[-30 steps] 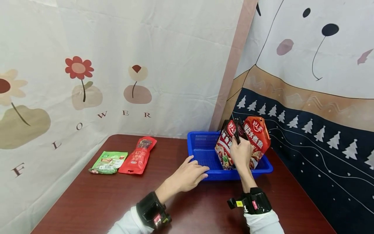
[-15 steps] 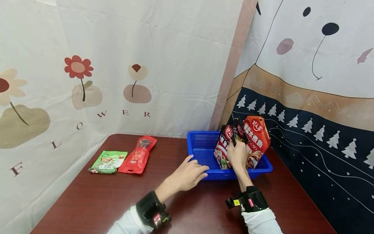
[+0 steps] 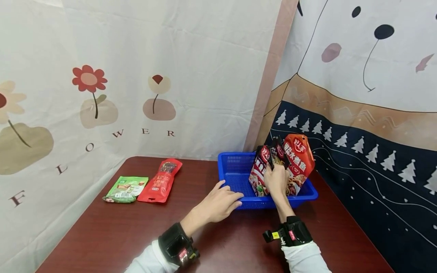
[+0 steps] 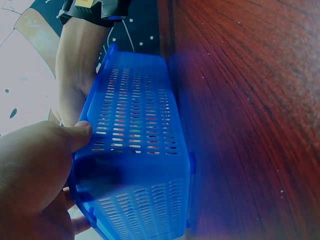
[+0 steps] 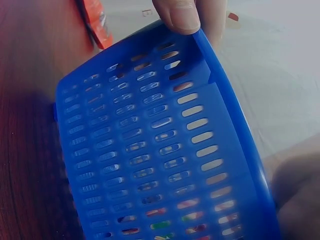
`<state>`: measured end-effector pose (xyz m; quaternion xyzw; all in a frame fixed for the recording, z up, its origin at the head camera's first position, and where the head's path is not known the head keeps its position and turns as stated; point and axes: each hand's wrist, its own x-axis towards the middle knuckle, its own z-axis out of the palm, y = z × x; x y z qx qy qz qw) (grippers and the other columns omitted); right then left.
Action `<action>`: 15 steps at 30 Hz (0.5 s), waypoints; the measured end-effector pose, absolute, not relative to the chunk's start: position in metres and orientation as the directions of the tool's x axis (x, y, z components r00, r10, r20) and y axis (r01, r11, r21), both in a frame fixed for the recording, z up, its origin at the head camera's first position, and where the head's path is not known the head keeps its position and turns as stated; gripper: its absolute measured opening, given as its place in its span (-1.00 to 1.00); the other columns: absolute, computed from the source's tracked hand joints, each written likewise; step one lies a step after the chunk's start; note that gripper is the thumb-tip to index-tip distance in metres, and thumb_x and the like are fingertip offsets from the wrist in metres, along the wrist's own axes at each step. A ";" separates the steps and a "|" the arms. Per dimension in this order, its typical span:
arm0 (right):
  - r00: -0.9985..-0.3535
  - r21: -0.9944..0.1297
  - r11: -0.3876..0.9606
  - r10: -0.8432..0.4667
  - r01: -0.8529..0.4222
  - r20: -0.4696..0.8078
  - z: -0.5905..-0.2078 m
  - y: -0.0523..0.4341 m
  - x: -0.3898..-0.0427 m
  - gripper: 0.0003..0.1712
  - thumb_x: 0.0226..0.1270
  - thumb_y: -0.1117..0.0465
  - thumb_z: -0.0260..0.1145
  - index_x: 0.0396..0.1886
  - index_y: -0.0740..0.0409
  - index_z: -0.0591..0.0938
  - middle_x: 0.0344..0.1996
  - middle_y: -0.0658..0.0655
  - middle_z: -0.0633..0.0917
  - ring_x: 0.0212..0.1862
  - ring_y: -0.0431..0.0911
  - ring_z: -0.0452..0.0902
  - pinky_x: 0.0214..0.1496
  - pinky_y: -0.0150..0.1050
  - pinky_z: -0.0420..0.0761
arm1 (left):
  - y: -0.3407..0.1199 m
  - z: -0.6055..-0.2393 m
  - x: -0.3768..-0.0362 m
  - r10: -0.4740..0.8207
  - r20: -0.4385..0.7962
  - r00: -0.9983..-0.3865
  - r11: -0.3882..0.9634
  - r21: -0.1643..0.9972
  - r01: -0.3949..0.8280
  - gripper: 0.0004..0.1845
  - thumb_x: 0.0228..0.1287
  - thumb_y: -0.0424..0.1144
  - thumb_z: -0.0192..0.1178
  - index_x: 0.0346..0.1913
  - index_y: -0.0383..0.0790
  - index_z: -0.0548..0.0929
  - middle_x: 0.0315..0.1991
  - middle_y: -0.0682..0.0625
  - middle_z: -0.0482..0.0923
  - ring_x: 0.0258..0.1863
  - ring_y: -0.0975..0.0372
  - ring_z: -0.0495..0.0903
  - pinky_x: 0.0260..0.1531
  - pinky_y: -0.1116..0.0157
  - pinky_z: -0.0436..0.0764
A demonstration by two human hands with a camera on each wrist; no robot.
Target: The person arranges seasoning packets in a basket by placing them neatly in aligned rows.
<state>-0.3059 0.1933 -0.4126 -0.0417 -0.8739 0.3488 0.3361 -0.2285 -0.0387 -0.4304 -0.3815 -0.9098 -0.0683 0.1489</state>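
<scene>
My left hand (image 3: 220, 203) holds the near left corner of a blue plastic basket (image 3: 259, 203); its thumb (image 4: 80, 135) lies outside the wall in the left wrist view. Over the basket's right half, my right hand (image 3: 277, 179) grips a dark food packet (image 3: 262, 161) with a red round logo and a dish picture. That packet stands upright in the basket, its middle covered by the hand. Just right of it leans an orange-red food packet (image 3: 299, 153), taller than the basket wall. In the right wrist view, the perforated wall (image 5: 150, 130) hides most of the packets.
On the table's left side, a green packet (image 3: 126, 189) and a red pouch (image 3: 161, 182) lie flat, side by side. A printed cloth (image 3: 205, 76) hangs behind the brown table (image 3: 112, 235), and a dark patterned cloth (image 3: 362, 170) hangs along the right.
My right hand has shifted slightly left with the dark packet, which now leans a little further from the orange-red one. My left hand has stayed at the basket corner.
</scene>
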 end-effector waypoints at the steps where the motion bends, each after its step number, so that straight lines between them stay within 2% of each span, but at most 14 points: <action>1: -0.773 -0.638 0.754 0.308 -0.157 0.555 -0.412 0.193 -0.306 -0.47 0.52 0.11 0.24 -0.73 0.13 0.47 -0.72 0.24 0.61 -0.52 0.25 0.63 -0.41 0.10 0.53 | -0.039 -0.430 -0.229 0.674 0.324 -0.664 0.698 0.012 0.716 -0.64 0.63 0.03 0.00 0.29 0.10 0.63 0.06 0.22 0.78 0.03 0.24 0.61 0.56 -0.12 0.25; 7: -0.781 -0.644 0.752 0.316 -0.140 0.538 -0.411 0.194 -0.306 -0.47 0.52 0.08 0.24 -0.72 0.12 0.48 -0.67 0.25 0.65 -0.46 0.27 0.67 -0.40 0.09 0.54 | -0.039 -0.430 -0.229 0.677 0.330 -0.657 0.693 0.013 0.721 -0.64 0.63 0.02 0.00 0.29 0.07 0.64 0.06 0.21 0.79 0.02 0.24 0.61 0.56 -0.13 0.25; 12: -0.789 -0.652 0.745 0.314 -0.140 0.528 -0.410 0.197 -0.307 -0.43 0.51 0.11 0.24 -0.77 0.09 0.39 -0.81 0.15 0.46 -0.64 0.13 0.46 -0.51 -0.10 0.37 | -0.039 -0.430 -0.229 0.676 0.326 -0.661 0.696 0.010 0.718 -0.64 0.64 0.02 0.00 0.29 0.08 0.64 0.06 0.22 0.78 0.03 0.24 0.61 0.57 -0.11 0.24; 15: -0.779 -0.657 0.741 0.329 -0.137 0.533 -0.410 0.199 -0.307 -0.41 0.48 0.09 0.28 -0.80 0.05 0.37 -0.83 0.07 0.41 -0.63 0.05 0.41 -0.48 -0.20 0.28 | -0.039 -0.430 -0.228 0.677 0.324 -0.661 0.696 0.008 0.718 -0.63 0.64 0.03 -0.01 0.29 0.09 0.64 0.07 0.22 0.78 0.02 0.24 0.61 0.57 -0.11 0.24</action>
